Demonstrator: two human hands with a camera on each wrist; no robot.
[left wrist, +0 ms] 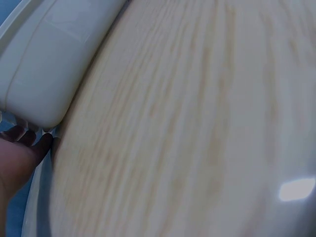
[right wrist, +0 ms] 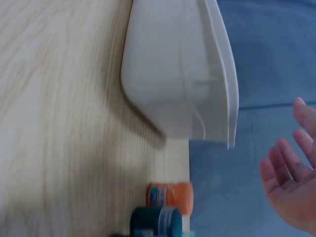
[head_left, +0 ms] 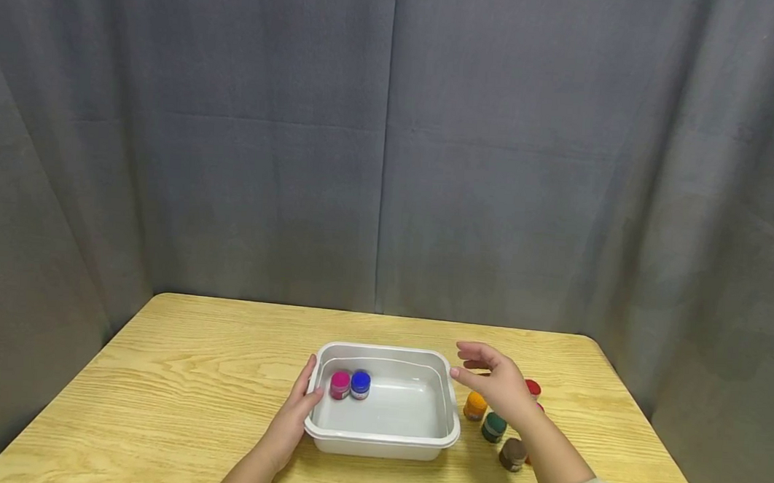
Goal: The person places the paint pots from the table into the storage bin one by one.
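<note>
A white plastic basin [head_left: 382, 439] stands on the table, with a pink-lidded paint jar [head_left: 340, 386] and a blue-lidded paint jar [head_left: 360, 385] side by side in its left half. My left hand [head_left: 285, 426] holds the basin's left side, thumb over the rim and fingers along the outside; the left wrist view shows fingers [left wrist: 42, 145] against the wall. Over the right rim hovers my right hand [head_left: 500, 390], fingers loosely bent and palm bare in the right wrist view. Just below it are an orange jar [head_left: 475, 406] and a dark green jar [head_left: 494, 427].
A brown jar [head_left: 513, 454] and a red-lidded jar [head_left: 533, 388] stand beside the right forearm, which partly hides others. The wooden table [head_left: 224, 335] ends at a grey curtain [head_left: 265, 191] behind.
</note>
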